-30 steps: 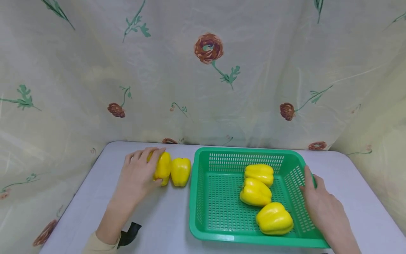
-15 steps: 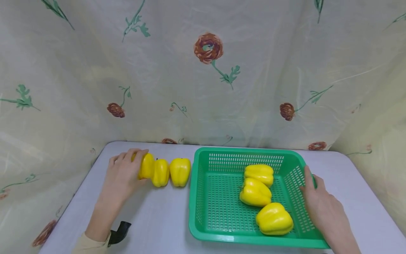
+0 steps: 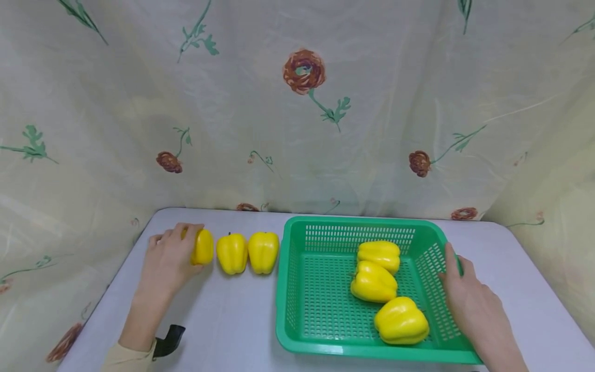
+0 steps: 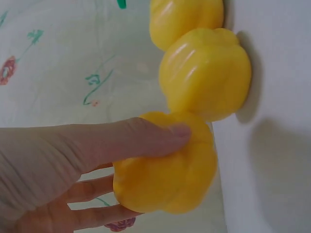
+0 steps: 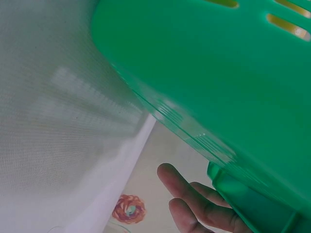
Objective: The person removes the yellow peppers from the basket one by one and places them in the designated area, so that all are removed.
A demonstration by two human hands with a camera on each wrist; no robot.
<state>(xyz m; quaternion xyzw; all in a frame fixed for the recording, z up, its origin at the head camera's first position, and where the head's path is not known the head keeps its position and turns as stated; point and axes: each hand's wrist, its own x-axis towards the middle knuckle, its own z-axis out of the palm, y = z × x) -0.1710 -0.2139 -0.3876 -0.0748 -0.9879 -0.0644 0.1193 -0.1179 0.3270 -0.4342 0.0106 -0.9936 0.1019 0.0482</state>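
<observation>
In my left hand (image 3: 167,257) I hold a yellow bell pepper (image 4: 167,170), with the thumb across its near side and the fingers behind it. Two more bell peppers stand side by side to its right, a nearer one (image 3: 232,253) and one (image 3: 263,252) by the basket. A green plastic basket (image 3: 344,349) fills the middle right of the head view. My right hand (image 3: 479,305) grips its right rim, thumb on the inner side; in the right wrist view several fingers (image 5: 209,208) show under the rim's handle.
Inside the basket lie three bell peppers: a back one (image 3: 379,256), a middle one (image 3: 374,281) and a front one (image 3: 402,320). A white-covered table (image 3: 232,320) is below. Flower-patterned sheeting (image 3: 372,170) hangs behind and at both sides.
My left hand has moved left across the back of the table, and the pepper beside the rightmost one has come into full view. The right hand and the basket have stayed put.
</observation>
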